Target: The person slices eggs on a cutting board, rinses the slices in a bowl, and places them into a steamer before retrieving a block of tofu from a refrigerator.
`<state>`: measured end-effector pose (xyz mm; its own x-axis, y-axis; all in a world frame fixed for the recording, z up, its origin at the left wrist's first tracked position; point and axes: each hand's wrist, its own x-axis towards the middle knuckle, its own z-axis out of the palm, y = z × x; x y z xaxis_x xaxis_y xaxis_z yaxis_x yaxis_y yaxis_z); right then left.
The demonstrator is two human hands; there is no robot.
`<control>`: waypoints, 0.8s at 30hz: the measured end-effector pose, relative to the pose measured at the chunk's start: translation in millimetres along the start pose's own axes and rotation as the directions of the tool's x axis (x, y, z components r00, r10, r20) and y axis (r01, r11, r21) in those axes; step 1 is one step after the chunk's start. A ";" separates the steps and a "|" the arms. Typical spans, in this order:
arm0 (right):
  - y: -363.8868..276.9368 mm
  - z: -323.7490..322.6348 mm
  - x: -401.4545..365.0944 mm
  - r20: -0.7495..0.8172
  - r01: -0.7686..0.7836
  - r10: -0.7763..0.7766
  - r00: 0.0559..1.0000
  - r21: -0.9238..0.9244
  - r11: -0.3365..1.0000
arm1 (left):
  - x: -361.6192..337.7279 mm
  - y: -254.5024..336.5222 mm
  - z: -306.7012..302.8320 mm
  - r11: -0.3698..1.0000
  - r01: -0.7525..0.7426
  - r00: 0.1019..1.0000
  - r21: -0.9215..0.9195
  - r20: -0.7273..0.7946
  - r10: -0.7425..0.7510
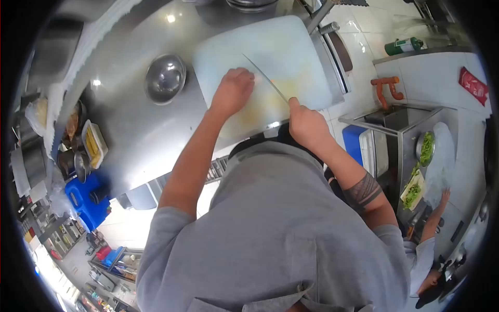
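Observation:
My right hand (pixel 310 126) grips the handle of a long, thin knife (pixel 266 79). Its blade slants up and left across the white cutting board (pixel 280 41), which has yellowish stains near me. On the board's left part rests my left hand (pixel 236 91), fingers curled and pressed together close to the blade. Whatever may be under those fingertips is hidden. To the left of that hand, a shiny metal bowl (pixel 165 79) stands on the steel counter (pixel 140 130).
A white tray with yellow food (pixel 94 144) and a blue jug (pixel 87 200) stand at the counter's left end. At the right, another person's hand (pixel 445 195) is near a bowl of chopped greens (pixel 427 149). An orange pipe (pixel 385 89) stands by the sink.

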<state>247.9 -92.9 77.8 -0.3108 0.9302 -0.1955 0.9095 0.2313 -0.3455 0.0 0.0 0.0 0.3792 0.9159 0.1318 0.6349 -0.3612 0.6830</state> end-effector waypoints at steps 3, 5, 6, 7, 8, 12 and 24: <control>-27.2 -11.3 -8.4 0.076 -0.042 0.043 0.996 -0.013 0.999 | 1.4 -2.8 -12.8 0.997 -0.060 0.998 0.051 -0.034 0.062; -31.4 -18.7 -23.8 0.165 -0.101 0.107 0.981 -0.042 0.994 | -1.2 6.1 -7.6 0.996 -0.062 0.998 0.070 0.008 0.062; -35.2 -21.2 -33.1 0.176 -0.106 0.112 0.978 -0.043 0.993 | -7.2 5.8 -3.5 0.997 -0.055 0.998 0.062 0.015 0.054; -40.9 -21.7 -37.8 0.198 -0.134 0.136 0.971 -0.024 0.991 | -10.5 2.5 -6.3 0.996 -0.027 1.000 0.082 0.013 0.026; -39.1 -25.6 -38.9 0.210 -0.168 0.170 0.963 -0.028 0.985 | -5.0 0.0 -2.0 0.996 -0.011 1.000 0.086 -0.003 0.012; -39.9 -24.3 -48.4 0.204 -0.189 0.183 0.962 0.014 0.982 | -2.6 -5.1 -1.4 0.999 -0.028 0.999 0.028 -0.017 0.028; -15.8 13.9 -9.0 0.174 -0.136 0.126 0.977 0.043 0.990 | -4.6 1.2 -11.0 0.999 -0.007 1.000 -0.051 -0.012 0.007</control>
<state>232.5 -109.0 72.2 -0.2366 0.8880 -0.3942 0.9304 0.0901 -0.3553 -8.4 -2.7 8.1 0.3753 0.9155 0.1450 0.5970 -0.3584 0.7177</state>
